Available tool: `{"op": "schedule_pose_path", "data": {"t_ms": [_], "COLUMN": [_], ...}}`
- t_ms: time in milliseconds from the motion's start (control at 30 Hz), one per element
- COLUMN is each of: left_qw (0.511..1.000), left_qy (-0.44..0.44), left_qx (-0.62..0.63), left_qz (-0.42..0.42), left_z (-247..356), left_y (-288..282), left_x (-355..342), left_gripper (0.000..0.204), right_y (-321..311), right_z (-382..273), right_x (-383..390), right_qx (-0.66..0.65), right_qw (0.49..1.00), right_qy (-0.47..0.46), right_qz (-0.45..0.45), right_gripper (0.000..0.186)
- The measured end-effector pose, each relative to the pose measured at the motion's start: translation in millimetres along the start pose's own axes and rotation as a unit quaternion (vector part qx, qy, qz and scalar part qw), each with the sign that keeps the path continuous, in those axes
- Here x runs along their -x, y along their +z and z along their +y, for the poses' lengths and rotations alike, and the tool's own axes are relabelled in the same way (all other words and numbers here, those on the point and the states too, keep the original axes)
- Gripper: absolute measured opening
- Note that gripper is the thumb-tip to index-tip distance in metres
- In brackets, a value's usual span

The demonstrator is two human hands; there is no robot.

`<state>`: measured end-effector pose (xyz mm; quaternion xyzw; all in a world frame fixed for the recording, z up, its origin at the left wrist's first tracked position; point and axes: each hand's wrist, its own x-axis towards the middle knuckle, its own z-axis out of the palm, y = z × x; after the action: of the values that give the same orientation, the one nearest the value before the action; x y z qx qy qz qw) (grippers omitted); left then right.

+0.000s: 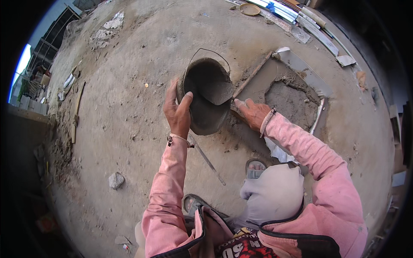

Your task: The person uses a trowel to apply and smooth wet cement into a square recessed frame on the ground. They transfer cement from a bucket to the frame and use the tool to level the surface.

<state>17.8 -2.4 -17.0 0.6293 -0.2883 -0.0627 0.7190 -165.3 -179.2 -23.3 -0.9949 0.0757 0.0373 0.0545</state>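
Note:
A dark bucket [207, 120] with a thin wire handle is tilted in front of me, its mouth turned toward me. My left hand [177, 109] grips its left rim, thumb over the edge and fingers around the outside. My right hand [251, 114] is closed around the handle of a trowel [218, 92]. The wide grey blade reaches into the bucket's mouth. Wet grey residue coats the bucket's inner wall. Right of the bucket, wet grey mortar [290, 103] lies in a shallow frame edged by a wooden strip [253, 75].
A thin rod [208, 160] lies on the ground below the bucket, near my sandalled feet. A stone [115, 180] sits at left, and a wooden stick [78, 112] lies farther left. Long boards [318, 38] and a round shallow pan [249, 9] are at the far right.

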Motion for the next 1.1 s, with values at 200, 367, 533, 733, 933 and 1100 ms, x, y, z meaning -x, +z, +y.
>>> {"op": "schedule_pose_path", "data": {"t_ms": [200,367,533,733,933,1100], "left_qw": [0.997,0.997,0.995,0.992,0.993,0.993], "left_qy": [-0.041,-0.034,-0.048,-0.047,-0.049,-0.038], "left_qx": [0.070,0.065,0.075,0.118,0.108,0.112], "left_qz": [-0.010,0.014,0.037,0.017,0.006,0.015], "left_z": [2.7,5.8,1.8,10.4,5.9,14.9], "left_y": [-1.4,5.2,-3.7,2.3,-0.6,-4.2], "left_x": [3.2,1.7,9.1,2.8,0.9,-1.0], "left_gripper": [0.047,0.046,0.047,0.047,0.045,0.044], "right_y": [-10.5,17.2,-7.7,-3.1,-10.5,7.3], "right_z": [-28.9,-47.7,-64.7,-62.2,-59.0,-66.2], "right_x": [-5.6,-12.8,-7.3,-15.2,-13.4,12.3], "right_qx": [-0.073,-0.051,-0.140,-0.156,-0.184,-0.117], "right_qw": [0.997,0.994,0.986,0.980,0.982,0.986], "right_qy": [-0.020,0.088,0.048,0.063,0.031,0.007], "right_qz": [0.019,-0.037,-0.075,-0.105,-0.021,-0.121], "right_gripper": [0.059,0.063,0.056,0.058,0.063,0.054]}}
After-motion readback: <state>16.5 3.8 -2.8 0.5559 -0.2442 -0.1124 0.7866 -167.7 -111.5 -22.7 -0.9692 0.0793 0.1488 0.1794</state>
